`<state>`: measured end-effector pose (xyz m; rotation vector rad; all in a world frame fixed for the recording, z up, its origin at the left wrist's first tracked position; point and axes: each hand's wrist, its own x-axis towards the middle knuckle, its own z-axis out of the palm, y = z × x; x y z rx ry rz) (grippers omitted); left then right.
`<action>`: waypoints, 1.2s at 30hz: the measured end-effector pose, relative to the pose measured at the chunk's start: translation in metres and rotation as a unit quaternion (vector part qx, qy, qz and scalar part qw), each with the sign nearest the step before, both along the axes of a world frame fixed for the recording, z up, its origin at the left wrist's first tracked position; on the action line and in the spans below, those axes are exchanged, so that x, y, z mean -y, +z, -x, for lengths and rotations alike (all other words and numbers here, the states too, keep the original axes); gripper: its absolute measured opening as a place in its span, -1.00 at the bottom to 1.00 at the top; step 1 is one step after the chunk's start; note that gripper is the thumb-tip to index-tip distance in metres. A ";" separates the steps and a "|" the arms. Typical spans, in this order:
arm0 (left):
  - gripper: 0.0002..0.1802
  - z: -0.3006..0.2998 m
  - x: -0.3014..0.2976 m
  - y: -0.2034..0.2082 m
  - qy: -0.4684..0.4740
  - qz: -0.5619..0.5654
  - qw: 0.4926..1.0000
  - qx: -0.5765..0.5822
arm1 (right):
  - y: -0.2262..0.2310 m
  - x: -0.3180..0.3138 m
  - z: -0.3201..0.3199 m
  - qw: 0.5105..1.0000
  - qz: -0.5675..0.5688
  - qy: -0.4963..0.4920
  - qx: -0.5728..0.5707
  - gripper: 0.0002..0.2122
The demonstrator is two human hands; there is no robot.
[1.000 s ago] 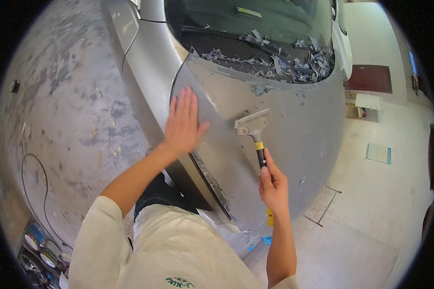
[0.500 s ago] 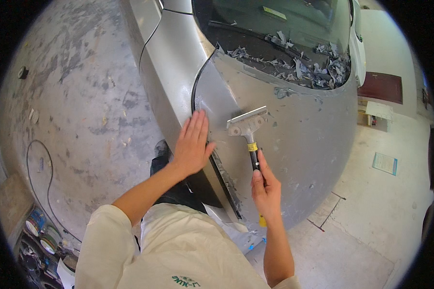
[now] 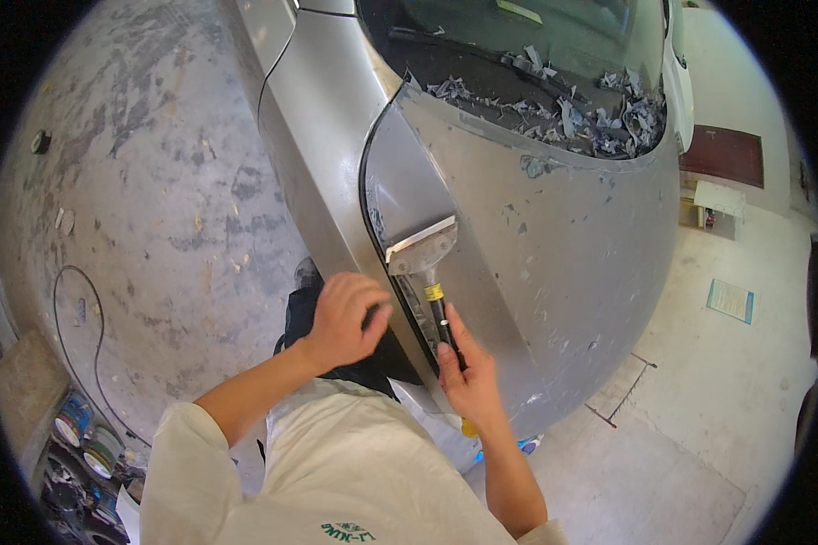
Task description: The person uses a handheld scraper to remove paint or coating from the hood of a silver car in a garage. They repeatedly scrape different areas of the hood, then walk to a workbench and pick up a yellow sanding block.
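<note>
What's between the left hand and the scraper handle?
Head view: a dark seam along the hood's edge, with grey scraps beside it, separates the left hand from the scraper handle.

The bare left hand (image 3: pixel 347 318) hangs back-upward, its fingers loosely bent and the thumb set apart, at the end of a bare left forearm (image 3: pixel 262 389) that slants up and rightward from a short cream cloth sleeve (image 3: pixel 186 450). The bare right hand (image 3: pixel 473 377) is curled in a grip, one finger stretched forward, its bare right forearm (image 3: pixel 511 472) leaning up and leftward.
</note>
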<state>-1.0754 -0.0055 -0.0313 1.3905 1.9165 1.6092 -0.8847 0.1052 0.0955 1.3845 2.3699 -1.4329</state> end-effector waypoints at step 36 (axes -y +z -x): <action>-0.71 -0.025 -0.037 -0.002 -0.040 0.007 0.997 -0.072 | 0.003 0.021 0.046 0.997 0.025 0.031 0.068 -0.50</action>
